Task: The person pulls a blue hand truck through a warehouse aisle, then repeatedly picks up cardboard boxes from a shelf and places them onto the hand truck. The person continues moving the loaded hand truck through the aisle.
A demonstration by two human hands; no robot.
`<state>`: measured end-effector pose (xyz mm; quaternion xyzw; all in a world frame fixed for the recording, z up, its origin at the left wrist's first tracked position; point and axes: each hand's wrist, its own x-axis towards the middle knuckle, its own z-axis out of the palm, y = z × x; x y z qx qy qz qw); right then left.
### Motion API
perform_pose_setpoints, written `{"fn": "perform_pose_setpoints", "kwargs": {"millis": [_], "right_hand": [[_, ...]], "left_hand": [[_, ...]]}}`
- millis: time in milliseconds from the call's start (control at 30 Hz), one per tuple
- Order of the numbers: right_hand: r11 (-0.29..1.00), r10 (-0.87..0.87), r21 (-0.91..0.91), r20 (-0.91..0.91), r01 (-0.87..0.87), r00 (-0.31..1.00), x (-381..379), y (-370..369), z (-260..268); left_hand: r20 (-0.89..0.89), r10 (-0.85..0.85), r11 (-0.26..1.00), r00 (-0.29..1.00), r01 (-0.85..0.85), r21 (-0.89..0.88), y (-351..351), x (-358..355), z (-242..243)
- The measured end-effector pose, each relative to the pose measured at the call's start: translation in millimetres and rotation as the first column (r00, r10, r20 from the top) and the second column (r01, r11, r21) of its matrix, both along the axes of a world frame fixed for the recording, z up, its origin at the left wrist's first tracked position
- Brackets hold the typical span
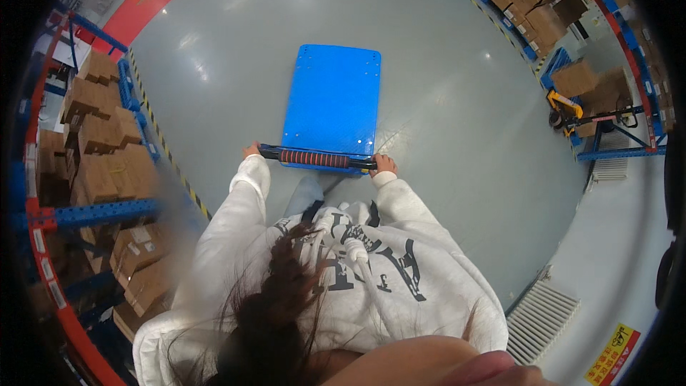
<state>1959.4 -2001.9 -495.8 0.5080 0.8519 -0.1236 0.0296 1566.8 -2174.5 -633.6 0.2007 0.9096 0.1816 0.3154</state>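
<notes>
A blue platform trolley [333, 99] stands on the grey floor in front of me, its flat deck bare. Its black push handle, with a red-striped grip sleeve [315, 158] in the middle, runs across the near end of the deck. At the handle's left end, my left hand [252, 150] is closed around the bar. My right hand [384, 164] grips the opposite end, fingers curled over it. Both sleeves of the white hoodie reach to the wrists.
Racks with cardboard boxes [99, 134] line the left side, behind yellow-black floor tape [166, 145]. More boxes [528, 0] and a yellow pallet jack [565, 104] are at the right. A white radiator [543, 321] stands by the lower right wall.
</notes>
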Motion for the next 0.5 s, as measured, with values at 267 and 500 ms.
{"fn": "perform_pose_setpoints", "kwargs": {"millis": [267,500], "right_hand": [[0.872,-0.488,0.124,0.177,0.473,0.854,-20.3,37.6,43.4],[0.868,-0.496,0.09,0.112,0.488,0.861,-15.5,70.2,51.4]], "left_hand": [[0.064,0.213,0.977,0.975,-0.211,-0.035,110.3,1.1,16.4],[0.044,0.006,0.997,0.999,-0.002,-0.08,179.3,23.0,57.2]]}}
